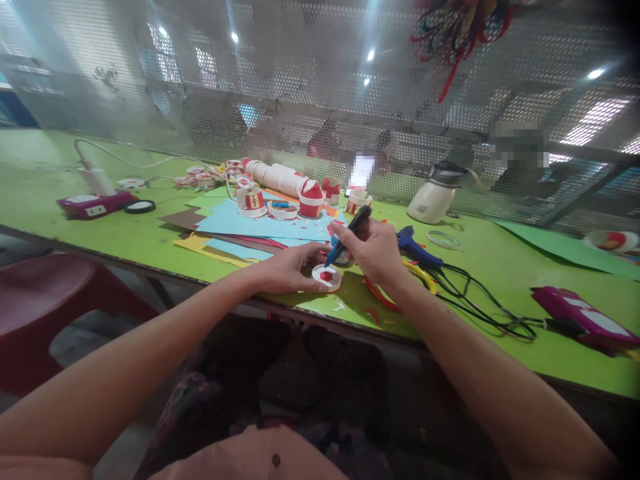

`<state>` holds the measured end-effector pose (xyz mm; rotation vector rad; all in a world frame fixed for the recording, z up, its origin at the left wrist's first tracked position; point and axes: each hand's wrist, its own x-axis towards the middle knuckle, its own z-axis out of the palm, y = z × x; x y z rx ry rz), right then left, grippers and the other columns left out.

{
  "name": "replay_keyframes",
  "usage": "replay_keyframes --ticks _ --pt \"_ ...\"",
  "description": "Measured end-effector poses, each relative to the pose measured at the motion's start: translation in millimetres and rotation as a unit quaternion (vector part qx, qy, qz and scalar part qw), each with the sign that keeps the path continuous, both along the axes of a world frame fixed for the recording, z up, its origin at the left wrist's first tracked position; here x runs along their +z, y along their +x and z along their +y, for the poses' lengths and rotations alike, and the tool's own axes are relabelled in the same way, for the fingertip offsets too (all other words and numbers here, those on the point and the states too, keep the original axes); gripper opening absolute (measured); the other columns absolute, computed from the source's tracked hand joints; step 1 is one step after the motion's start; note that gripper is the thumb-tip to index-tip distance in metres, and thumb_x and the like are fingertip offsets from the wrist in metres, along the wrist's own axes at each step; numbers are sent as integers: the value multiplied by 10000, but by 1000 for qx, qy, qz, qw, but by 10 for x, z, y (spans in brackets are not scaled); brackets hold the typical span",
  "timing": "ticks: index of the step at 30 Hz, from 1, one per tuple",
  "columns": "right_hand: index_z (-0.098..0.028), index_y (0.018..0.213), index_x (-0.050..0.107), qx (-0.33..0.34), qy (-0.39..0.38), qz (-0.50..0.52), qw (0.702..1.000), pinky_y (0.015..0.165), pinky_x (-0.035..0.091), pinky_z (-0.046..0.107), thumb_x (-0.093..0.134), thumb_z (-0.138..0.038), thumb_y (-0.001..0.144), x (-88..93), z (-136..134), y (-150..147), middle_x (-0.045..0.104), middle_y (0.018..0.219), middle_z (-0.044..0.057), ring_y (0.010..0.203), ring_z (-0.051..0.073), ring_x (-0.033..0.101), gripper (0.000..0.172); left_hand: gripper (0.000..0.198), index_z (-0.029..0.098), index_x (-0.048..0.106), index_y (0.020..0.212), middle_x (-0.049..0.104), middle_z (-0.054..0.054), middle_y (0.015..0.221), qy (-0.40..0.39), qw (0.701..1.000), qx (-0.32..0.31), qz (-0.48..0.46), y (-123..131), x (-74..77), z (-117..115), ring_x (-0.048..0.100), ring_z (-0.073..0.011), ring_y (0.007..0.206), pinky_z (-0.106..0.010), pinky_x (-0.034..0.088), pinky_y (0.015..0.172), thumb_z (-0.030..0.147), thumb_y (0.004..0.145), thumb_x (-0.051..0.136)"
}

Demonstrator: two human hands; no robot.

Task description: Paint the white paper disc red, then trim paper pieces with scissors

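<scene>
Near the front edge of the green table, my left hand grips the rim of a small round white paper piece with a red patch in its middle, possibly a cut cup base. Held slantwise in my right hand is a marker with a blue lower part and a black upper end. Its tip points down at the white piece; whether it touches is too small to tell. Just behind lie sheets of light blue paper with cut red and white paper cups on them.
To the right are a blue glue gun, rings of tape, black cables and a purple power strip. A white kettle stands behind. Another purple power strip is at left, above a red stool.
</scene>
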<state>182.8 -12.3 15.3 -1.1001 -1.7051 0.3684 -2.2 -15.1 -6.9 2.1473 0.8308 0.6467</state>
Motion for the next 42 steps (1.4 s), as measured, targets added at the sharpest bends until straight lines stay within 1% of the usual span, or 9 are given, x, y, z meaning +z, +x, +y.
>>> replay_keyframes --ticks 3,8,14,18,22,33,38,42 --pt "-170 571 518 -9 6 32 999 411 325 229 634 -545 780 32 -30 0 499 455 -29 402 77 406 445 668 173 492 1232 605 -99 1186 1 1000 15 10 1 13 -9 583 -237 1066 -339 458 890 483 684 714" --pt "-167 588 535 21 -1 5 1000 424 332 234 636 -541 780 17 -50 -35 514 496 -19 448 90 442 432 564 170 514 1181 628 -73 1119 11 1000 -10 4 17 41 -21 591 -213 1002 -308 464 844 446 720 685" --pt "-171 608 543 30 -10 -22 999 439 351 244 612 -564 792 -6 -41 -38 529 501 -8 462 105 457 440 610 180 508 1205 628 -57 1072 26 1000 -2 8 3 29 -17 586 -203 953 -293 463 804 501 717 682" --pt "-167 596 547 20 -7 -53 998 450 353 247 609 -557 795 -2 -42 -32 544 511 6 486 115 472 442 636 183 504 1220 623 -46 1035 22 1000 1 11 6 36 -26 581 -190 919 -279 457 775 543 721 667" --pt "-168 592 536 24 -4 -67 997 451 344 245 618 -537 795 1 -42 -33 540 506 5 484 114 467 428 645 180 492 1235 621 -41 1000 25 999 1 23 10 46 -27 580 -184 887 -274 453 744 542 729 660" --pt "-172 603 536 13 -2 -54 998 446 348 248 607 -529 802 2 -25 -21 538 500 5 472 118 467 415 577 180 511 1181 624 -60 1078 16 1000 -13 2 -1 25 -9 585 -204 962 -302 464 814 482 720 685" --pt "-173 583 525 9 -5 -65 998 444 348 246 614 -540 794 4 -26 -20 540 500 7 477 118 470 432 624 182 506 1198 621 -74 1106 13 1000 3 10 -1 14 -1 585 -229 1013 -329 461 850 503 697 695" --pt "-173 590 527 11 -4 -70 997 449 348 245 614 -540 796 -3 -24 -16 547 508 7 483 118 473 430 621 178 503 1209 622 -74 1102 19 1000 0 9 2 13 -1 588 -225 1008 -328 461 853 494 707 690"
